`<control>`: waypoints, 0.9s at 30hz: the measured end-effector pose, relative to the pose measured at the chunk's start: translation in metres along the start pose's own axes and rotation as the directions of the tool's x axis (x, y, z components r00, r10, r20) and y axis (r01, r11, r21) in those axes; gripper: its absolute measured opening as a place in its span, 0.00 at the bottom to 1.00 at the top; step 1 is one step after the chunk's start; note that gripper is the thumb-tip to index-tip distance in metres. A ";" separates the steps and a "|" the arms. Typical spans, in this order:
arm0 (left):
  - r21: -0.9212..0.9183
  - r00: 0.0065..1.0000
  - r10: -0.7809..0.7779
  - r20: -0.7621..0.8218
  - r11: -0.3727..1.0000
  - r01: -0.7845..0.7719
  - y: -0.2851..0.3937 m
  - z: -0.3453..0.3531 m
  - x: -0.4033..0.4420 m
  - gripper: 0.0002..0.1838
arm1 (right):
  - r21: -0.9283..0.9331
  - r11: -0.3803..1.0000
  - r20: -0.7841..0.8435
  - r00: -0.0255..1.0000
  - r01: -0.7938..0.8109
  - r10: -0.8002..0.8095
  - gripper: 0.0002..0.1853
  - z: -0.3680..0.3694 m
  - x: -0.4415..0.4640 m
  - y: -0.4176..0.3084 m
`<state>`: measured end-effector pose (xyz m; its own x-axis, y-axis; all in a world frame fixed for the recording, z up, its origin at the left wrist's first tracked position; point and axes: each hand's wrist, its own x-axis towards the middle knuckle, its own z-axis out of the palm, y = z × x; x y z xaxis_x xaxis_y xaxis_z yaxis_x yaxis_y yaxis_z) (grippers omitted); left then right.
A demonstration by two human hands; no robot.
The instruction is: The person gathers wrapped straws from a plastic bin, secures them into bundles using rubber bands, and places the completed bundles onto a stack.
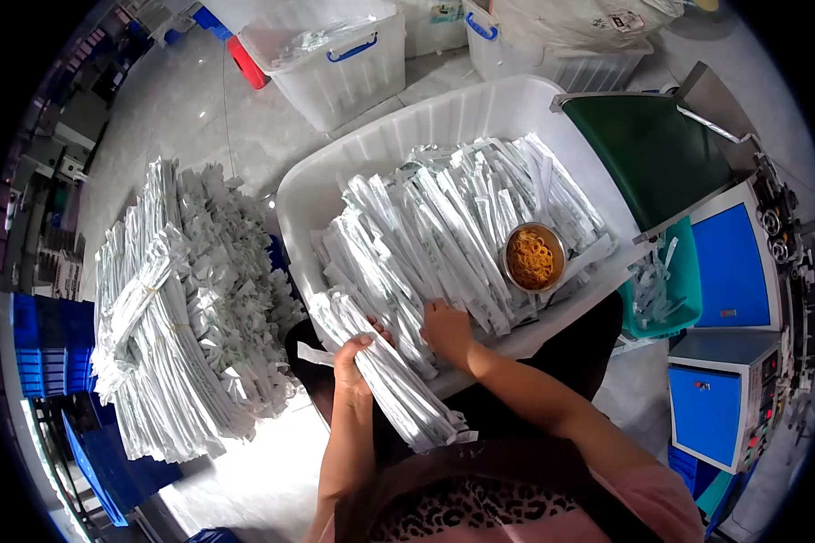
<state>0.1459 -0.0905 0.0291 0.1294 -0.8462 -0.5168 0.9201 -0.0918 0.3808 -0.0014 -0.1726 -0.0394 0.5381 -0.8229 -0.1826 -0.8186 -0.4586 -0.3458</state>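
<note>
Our left hand (pixel 351 364) closes around a bundle of slim silvery-white wrapped packets (pixel 409 398), its long axis running eleven to five o'clock. More long silvery-white packets (pixel 457 240) lie in the whitish plastic tub (pixel 466 110), chiefly toward twelve from our right hand (pixel 446 330), the nearer one, and likewise slanting eleven to five. That hand's fingers curl at their near ends; we cannot tell whether it grips any.

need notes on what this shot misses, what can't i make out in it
In the head view:
Left hand: some finger parts, hidden by the bundle of wrapped packets it grips.
Right hand: what its fingertips touch, hidden by the hand itself.
Metal bowl: its bottom, covered by rubber bands.
Any print on the packets: too small to read.
</note>
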 end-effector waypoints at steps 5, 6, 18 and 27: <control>-0.011 0.998 0.005 0.066 1.000 -0.005 0.004 -0.006 0.003 0.18 | 0.289 0.946 0.114 0.986 -0.148 0.120 0.09 -0.029 0.018 0.008; 0.022 0.998 0.020 0.052 1.000 -0.021 0.005 -0.008 0.003 0.17 | 0.298 0.944 0.107 0.988 -0.140 0.112 0.09 -0.034 0.017 0.006; 0.012 0.997 -0.047 0.063 0.999 0.047 -0.004 0.017 0.011 0.23 | 0.384 0.894 0.096 0.952 0.233 -0.289 0.11 -0.105 -0.079 -0.029; 0.066 0.941 -0.164 0.297 0.986 0.151 -0.006 0.037 0.033 0.31 | 0.500 0.797 -0.122 0.939 0.338 -0.321 0.15 -0.113 -0.068 -0.015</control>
<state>0.1310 -0.1378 0.0383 -0.1389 -0.9369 -0.3208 0.9028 -0.2529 0.3478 -0.0482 -0.1480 0.0818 0.7439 -0.6663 0.0518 -0.3705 -0.4757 -0.7978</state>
